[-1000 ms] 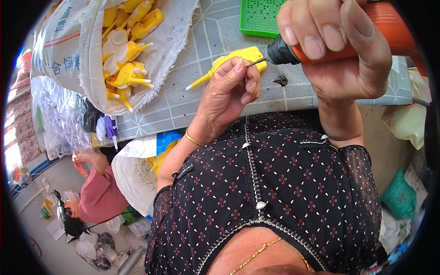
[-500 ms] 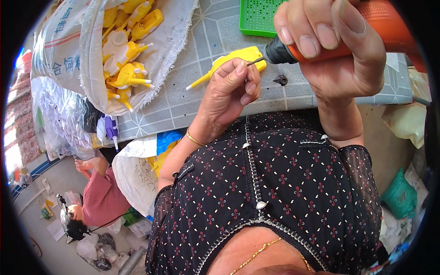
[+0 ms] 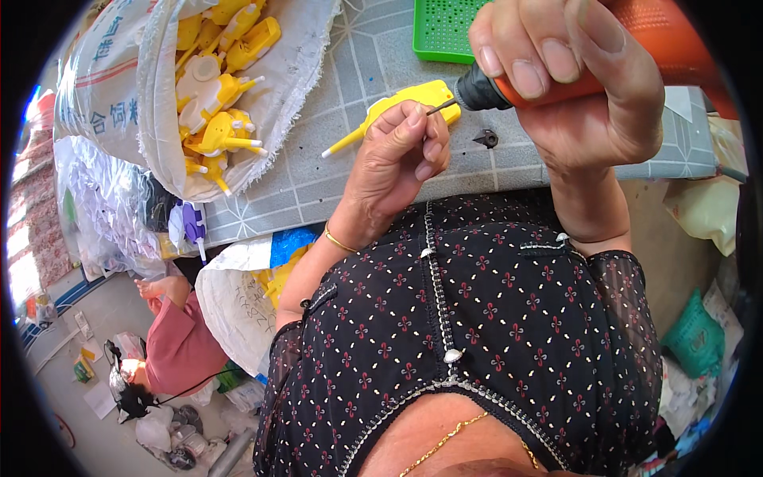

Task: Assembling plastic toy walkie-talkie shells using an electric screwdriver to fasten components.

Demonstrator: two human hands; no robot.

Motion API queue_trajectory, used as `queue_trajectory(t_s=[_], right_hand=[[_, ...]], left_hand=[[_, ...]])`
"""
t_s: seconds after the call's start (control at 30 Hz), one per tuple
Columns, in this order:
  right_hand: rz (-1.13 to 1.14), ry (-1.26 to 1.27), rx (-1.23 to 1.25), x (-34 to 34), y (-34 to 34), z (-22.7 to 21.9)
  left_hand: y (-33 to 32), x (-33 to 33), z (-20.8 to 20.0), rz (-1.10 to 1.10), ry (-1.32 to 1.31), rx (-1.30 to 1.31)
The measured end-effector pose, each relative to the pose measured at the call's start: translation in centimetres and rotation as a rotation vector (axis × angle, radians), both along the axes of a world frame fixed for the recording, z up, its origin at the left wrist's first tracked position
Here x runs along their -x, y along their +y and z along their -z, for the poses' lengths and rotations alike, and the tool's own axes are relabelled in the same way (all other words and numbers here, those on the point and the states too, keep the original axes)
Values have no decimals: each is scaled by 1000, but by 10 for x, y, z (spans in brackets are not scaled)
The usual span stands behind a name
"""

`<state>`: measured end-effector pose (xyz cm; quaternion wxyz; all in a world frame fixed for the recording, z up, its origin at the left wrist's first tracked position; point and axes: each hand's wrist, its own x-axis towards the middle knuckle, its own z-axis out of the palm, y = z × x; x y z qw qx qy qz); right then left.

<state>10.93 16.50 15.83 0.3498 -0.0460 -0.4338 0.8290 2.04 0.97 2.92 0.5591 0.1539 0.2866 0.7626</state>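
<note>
My right hand [image 3: 584,95] is wrapped round an orange electric screwdriver [image 3: 668,40] with a black nose [image 3: 481,89]. From that nose a thin dark bit [image 3: 442,106] points left. Thumb and fingertips of my left hand [image 3: 397,151] are pinched together at the bit's tip; whether a small screw is also between them is hidden. Just behind the left fingers, a yellow plastic piece [image 3: 433,93] with a long narrow spout lies on the table. A small dark pointed part [image 3: 486,139] rests below the screwdriver's nose.
On the left of the grey patterned table [image 3: 318,183], a white woven sack [image 3: 103,87] spills several yellow plastic pieces [image 3: 226,131]. A green perforated basket [image 3: 445,36] stands at the far edge. Lower left, a person in pink [image 3: 183,342] sits near another sack [image 3: 230,294].
My right hand and the screwdriver have shifted very slightly left. My left hand keeps its pinch. The person in pink has leaned a little, with the head lower.
</note>
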Motion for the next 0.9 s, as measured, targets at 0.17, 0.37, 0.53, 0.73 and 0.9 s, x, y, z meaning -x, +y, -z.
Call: queue_trajectory(t_s=[0.17,0.37,0.53,0.73,0.9], right_hand=[[14,-59,12,0,-5,-8],[26,-65,23,0,-3,1],[90,19,16,4,4,28],[66,-15,-79,14,11,57],[7,-147,-88,26,20,72]], left_hand=[[0,-1,-2,-44,29,37],[-2,5,-22,-76,226,341],[-6,17,-17,-523,1446,520],[-6,14,6,-419,1945,515],[0,16,6,-501,2022,385]])
